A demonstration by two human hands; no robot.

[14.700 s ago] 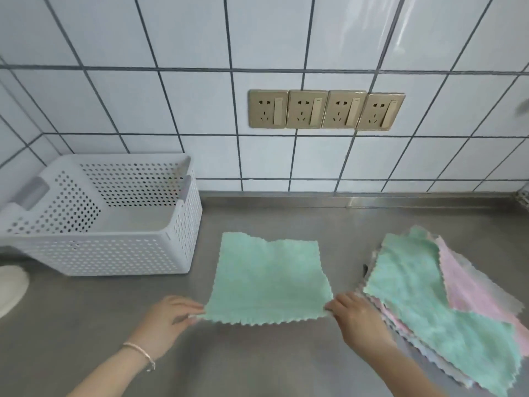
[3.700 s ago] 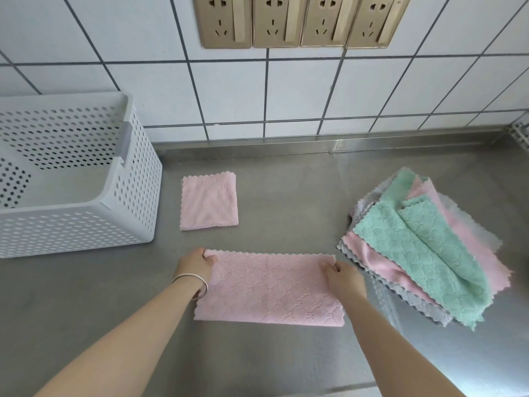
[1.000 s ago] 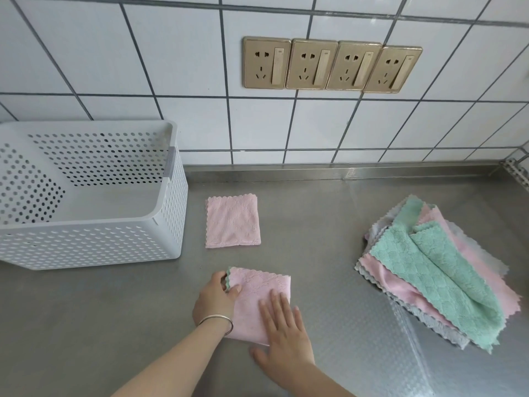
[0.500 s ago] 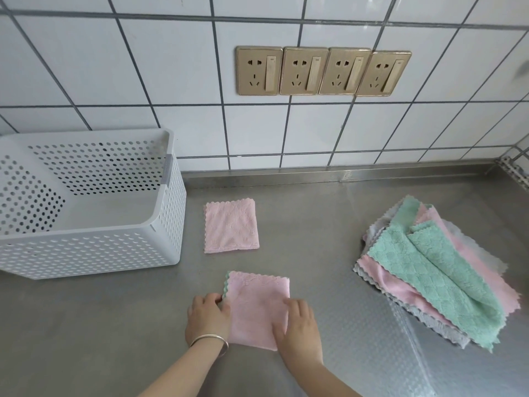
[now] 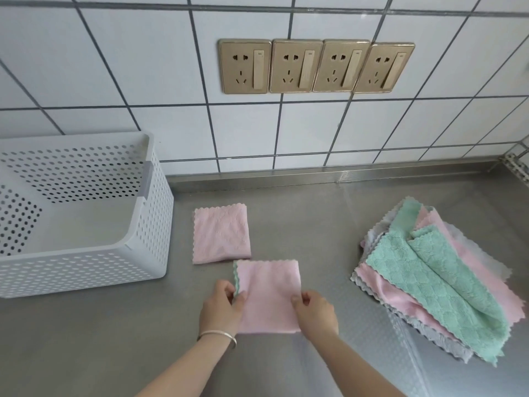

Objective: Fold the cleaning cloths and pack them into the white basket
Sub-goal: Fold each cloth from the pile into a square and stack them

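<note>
While both hands pinch its side edges, a folded pink cloth lies on the steel counter. Left hand and right hand grip opposite sides. The white basket stands nearby.

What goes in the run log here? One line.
stage: folding | both hands grip folded pink cloth | white basket empty | unfolded pile right

Bright, even light; a pale glare streak crosses the brushed steel counter. Shadows are faint. Straight grout lines bow at the edges.
</note>
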